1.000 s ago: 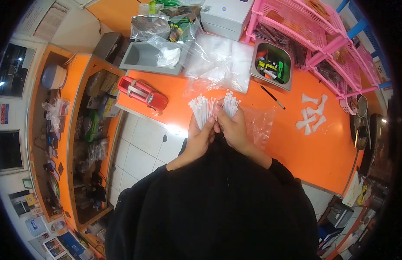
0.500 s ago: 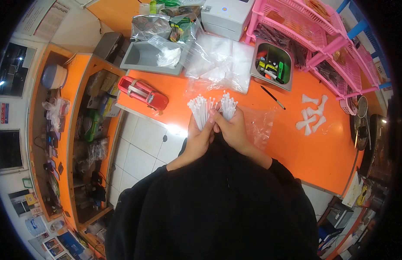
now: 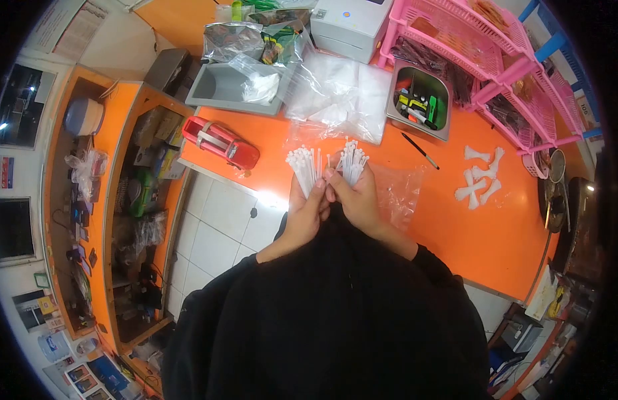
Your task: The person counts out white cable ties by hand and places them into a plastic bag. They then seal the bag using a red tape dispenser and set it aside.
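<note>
My left hand (image 3: pixel 302 219) is closed round a bundle of thin white cable ties (image 3: pixel 302 163), their small heads fanned out at the top. My right hand (image 3: pixel 359 203) grips a second bundle of white cable ties (image 3: pixel 352 163), also heads up. The hands almost meet above the table's front edge. Thumb and fingers of my right hand are at the gap between the bundles, where a single tie stands apart. The lower ends of both bundles are hidden by my palms. Several tied white bundles (image 3: pixel 480 177) lie on the orange table to the right.
A clear plastic bag (image 3: pixel 399 193) lies right of my hands, with a black pen (image 3: pixel 420 150) beyond. Farther back are clear bags (image 3: pixel 342 93), a metal tub (image 3: pixel 419 123) of markers, a grey bin (image 3: pixel 215 93), a red tape dispenser (image 3: pixel 222 143), a white printer (image 3: pixel 349 30) and pink racks (image 3: pixel 449 47).
The gap between the two bundles has widened, and the ties that stood between them are fewer. Both hands stay in nearly the same place.
</note>
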Demonstrator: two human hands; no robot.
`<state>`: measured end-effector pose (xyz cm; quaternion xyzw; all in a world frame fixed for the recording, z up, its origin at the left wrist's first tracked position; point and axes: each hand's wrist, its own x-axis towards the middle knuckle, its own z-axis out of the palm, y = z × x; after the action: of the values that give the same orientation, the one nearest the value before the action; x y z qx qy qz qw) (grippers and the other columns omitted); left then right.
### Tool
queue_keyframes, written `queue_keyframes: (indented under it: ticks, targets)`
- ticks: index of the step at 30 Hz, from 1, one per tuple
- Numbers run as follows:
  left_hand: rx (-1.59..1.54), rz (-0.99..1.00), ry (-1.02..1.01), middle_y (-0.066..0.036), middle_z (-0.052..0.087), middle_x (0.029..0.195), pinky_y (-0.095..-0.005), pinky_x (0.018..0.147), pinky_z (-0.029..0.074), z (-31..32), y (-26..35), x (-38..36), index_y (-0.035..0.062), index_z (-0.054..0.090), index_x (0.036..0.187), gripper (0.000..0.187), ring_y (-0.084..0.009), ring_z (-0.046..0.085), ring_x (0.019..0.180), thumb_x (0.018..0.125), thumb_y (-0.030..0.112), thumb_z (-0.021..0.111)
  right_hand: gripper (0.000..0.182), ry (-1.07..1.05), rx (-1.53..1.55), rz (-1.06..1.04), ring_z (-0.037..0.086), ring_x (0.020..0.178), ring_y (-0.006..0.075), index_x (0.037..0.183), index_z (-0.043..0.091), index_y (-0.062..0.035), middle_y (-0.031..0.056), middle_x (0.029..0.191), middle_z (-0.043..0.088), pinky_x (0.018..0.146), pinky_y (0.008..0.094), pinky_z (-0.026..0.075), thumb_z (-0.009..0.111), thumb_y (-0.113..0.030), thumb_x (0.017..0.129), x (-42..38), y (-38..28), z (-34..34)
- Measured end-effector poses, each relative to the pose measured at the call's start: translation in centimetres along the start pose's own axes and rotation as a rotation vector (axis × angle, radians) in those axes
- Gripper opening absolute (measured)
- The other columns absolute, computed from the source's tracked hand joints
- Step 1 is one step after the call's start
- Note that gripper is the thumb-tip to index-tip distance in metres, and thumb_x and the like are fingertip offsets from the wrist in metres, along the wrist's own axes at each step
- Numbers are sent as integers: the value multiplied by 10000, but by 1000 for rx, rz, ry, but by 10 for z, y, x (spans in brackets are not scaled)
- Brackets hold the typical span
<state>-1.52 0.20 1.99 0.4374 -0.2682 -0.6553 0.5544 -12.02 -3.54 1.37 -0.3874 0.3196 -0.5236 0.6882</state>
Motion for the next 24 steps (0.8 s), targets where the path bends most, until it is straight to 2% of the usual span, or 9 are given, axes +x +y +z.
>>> queue_keyframes:
  ticks: [2, 5, 8, 11, 17, 20, 24]
  targets:
    - [17, 15, -17, -14, 482, 730, -168, 396, 269, -2, -2, 1, 111, 286, 1212, 349, -36, 352, 477, 917, 209, 443, 160, 41, -13, 39, 460, 553, 55, 1008, 455, -12, 14, 744, 501, 483, 180, 374, 516, -47, 864, -1, -4, 3]
    - [45, 32, 7, -7, 483, 732, -165, 395, 268, 0, -3, -1, 105, 291, 1221, 362, -36, 368, 483, 912, 199, 454, 194, 41, -42, 13, 469, 519, 61, 1008, 475, -21, 18, 702, 518, 449, 191, 379, 545, -113, 853, 0, -5, 4]
    - [62, 52, 48, -1, 485, 732, -166, 396, 271, 2, -4, 0, 93, 316, 1228, 367, -33, 373, 484, 909, 196, 464, 171, 16, -95, 78, 467, 502, 60, 971, 500, -26, 10, 683, 526, 438, 189, 373, 563, -120, 843, 2, 3, -3]
    - [36, -20, -56, -42, 498, 963, -179, 442, 333, -9, -6, 1, 123, 245, 1290, 485, -64, 461, 638, 866, 146, 482, 147, 89, -57, 118, 467, 489, 60, 925, 515, -26, 6, 670, 532, 427, 188, 366, 577, -125, 836, 1, 3, 0]
    - [0, -13, -28, -50, 504, 1034, -177, 445, 320, 0, 1, 0, 132, 249, 1284, 473, -63, 438, 612, 879, 204, 483, 143, 58, -28, 106, 472, 496, 59, 919, 504, -28, 10, 674, 533, 429, 187, 365, 579, -112, 831, 1, 1, -1]
    - [-16, -4, 21, -7, 478, 741, -166, 409, 248, 7, 3, -1, 138, 283, 1250, 364, -34, 328, 483, 929, 246, 415, 70, 65, -9, 81, 433, 506, 40, 868, 498, -57, -10, 672, 498, 447, 180, 330, 551, -102, 859, 1, -1, 2]
    - [-70, -33, 17, -16, 472, 752, -173, 410, 258, -2, -3, 3, 168, 267, 1232, 335, -45, 324, 483, 934, 239, 402, 101, 1, -59, 52, 457, 524, 62, 908, 484, -34, 9, 724, 497, 457, 197, 367, 530, -116, 869, -1, 1, 2]
